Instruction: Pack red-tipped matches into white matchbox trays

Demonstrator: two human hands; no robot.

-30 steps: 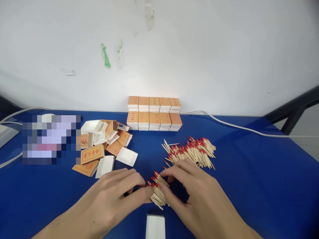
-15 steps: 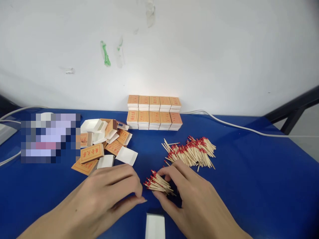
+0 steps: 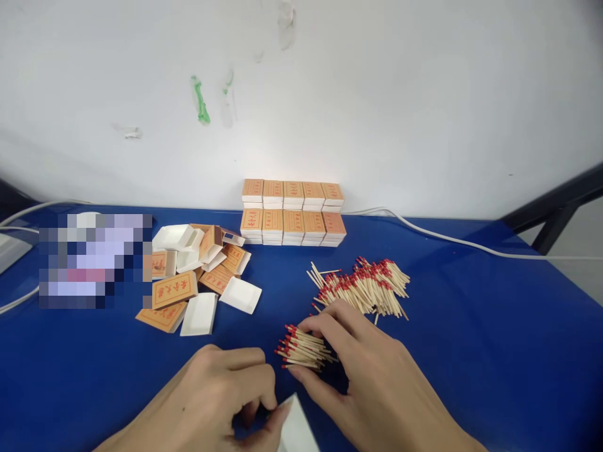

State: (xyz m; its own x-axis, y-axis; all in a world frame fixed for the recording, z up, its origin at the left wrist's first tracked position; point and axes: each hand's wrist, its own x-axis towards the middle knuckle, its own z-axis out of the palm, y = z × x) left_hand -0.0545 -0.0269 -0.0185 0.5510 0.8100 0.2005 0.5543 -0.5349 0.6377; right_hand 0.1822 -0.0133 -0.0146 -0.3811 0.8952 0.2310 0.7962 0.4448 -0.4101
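My right hand (image 3: 367, 376) pinches a small bundle of red-tipped matches (image 3: 302, 349) between thumb and fingers, just above the blue table (image 3: 471, 326). My left hand (image 3: 221, 402) is curled near the bottom edge, thumb and fingers closed on the corner of a white matchbox tray (image 3: 296, 427), which is tilted. A larger loose pile of matches (image 3: 365, 287) lies beyond my right hand.
Two rows of stacked orange matchboxes (image 3: 293, 212) stand against the white wall. A heap of orange sleeves and white trays (image 3: 198, 273) lies at mid left. A white cable (image 3: 447, 238) runs along the back right; a blurred patch sits at far left.
My left hand let go of the match bundle, drew back toward me and took hold of the white tray, tilting it. My right hand kept the bundle and turned it flatter.
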